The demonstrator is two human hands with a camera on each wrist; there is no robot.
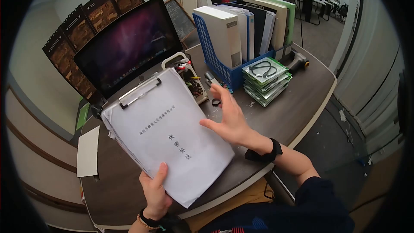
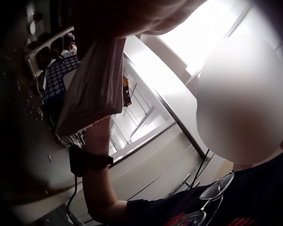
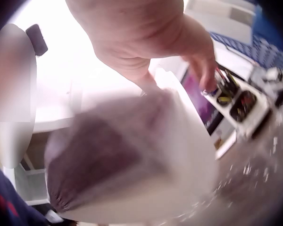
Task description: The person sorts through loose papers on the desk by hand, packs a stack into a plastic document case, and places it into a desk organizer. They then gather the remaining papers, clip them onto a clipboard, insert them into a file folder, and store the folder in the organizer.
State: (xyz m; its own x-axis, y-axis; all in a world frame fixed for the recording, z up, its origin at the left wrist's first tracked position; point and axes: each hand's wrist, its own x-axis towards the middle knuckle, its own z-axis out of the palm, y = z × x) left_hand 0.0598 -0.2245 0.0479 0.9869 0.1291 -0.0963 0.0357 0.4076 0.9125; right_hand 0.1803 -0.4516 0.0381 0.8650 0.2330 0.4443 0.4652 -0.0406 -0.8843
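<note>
A clipboard (image 1: pixel 141 94) with a metal clip bears a thick stack of white papers (image 1: pixel 172 121), its top sheet printed with Chinese characters. It is tilted above the desk. My left hand (image 1: pixel 156 194) grips its lower left edge, thumb on the top sheet and fingers hidden underneath. Over the right edge hovers my right hand (image 1: pixel 230 118), fingers spread and thumb tip overlapping the paper in the head view. In the left wrist view the stack (image 2: pixel 96 84) shows from its edge. The right wrist view has blurred paper (image 3: pixel 118 141) below the right hand (image 3: pixel 146 37).
Behind the clipboard stands a monitor (image 1: pixel 129 47), with a pen holder (image 1: pixel 194 87) beside it. A blue file rack (image 1: pixel 211 56) holds several binders. Green-edged packets (image 1: pixel 266 82) are stacked in front of it, near a handheld scanner (image 1: pixel 298 61). A white board (image 1: pixel 88 152) lies at the desk's left edge.
</note>
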